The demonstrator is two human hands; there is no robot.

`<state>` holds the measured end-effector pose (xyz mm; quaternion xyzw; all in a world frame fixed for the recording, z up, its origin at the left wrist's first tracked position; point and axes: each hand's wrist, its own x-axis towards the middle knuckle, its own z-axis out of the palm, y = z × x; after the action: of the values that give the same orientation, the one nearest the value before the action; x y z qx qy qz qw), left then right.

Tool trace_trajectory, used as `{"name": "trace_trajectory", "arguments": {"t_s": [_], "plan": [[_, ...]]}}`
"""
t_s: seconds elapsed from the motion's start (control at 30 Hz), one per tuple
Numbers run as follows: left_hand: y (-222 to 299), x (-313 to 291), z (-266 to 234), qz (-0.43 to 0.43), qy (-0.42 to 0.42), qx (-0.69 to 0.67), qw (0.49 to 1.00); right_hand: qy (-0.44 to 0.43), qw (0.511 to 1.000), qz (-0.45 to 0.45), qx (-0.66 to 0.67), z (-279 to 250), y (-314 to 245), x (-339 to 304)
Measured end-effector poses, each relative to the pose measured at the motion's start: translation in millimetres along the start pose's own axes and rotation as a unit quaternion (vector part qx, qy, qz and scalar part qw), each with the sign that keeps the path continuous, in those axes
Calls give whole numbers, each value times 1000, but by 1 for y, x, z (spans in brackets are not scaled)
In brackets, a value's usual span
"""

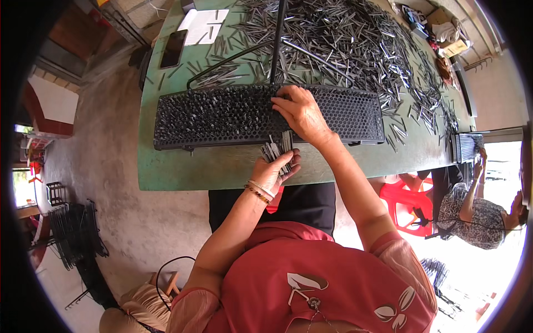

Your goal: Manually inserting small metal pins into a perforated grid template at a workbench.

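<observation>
A long black panel full of small holes [350,114] lies across the green table in front of me. Its left half is filled with thin dark strips standing in the holes; the right part shows bare holes. My left hand [276,169] is closed around a bundle of thin grey-black strips [280,149] just below the panel's near edge. My right hand [300,111] rests over the panel's middle, fingertips bent together at the border of the filled part. Whatever is between those fingertips is too small to make out.
A large heap of loose strips [355,39] covers the table's far side. Black metal rods [276,50] stand behind the panel. A phone [174,49] and paper [205,26] lie far left. At the right, another person [472,213] works near a red stool [408,205].
</observation>
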<state>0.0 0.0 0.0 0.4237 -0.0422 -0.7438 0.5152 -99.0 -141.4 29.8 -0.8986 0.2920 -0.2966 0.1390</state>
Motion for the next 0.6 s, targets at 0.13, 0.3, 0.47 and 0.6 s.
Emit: {"name": "trace_trajectory", "arguments": {"t_s": [0.13,0.3,0.47,0.6], "plan": [[0,-1,3,7,0,-7,1000,84,995,26,48,-12,-5,-3],[2,-3,1,19,-9,-30,999,-75,946,257,185,-45,-34,-24],[2,-3,6,46,-53,-29,997,-126,860,335,364,-34,-19,-45],[2,-6,10,56,-30,-18,998,-96,845,350,394,-32,-18,-48]]}}
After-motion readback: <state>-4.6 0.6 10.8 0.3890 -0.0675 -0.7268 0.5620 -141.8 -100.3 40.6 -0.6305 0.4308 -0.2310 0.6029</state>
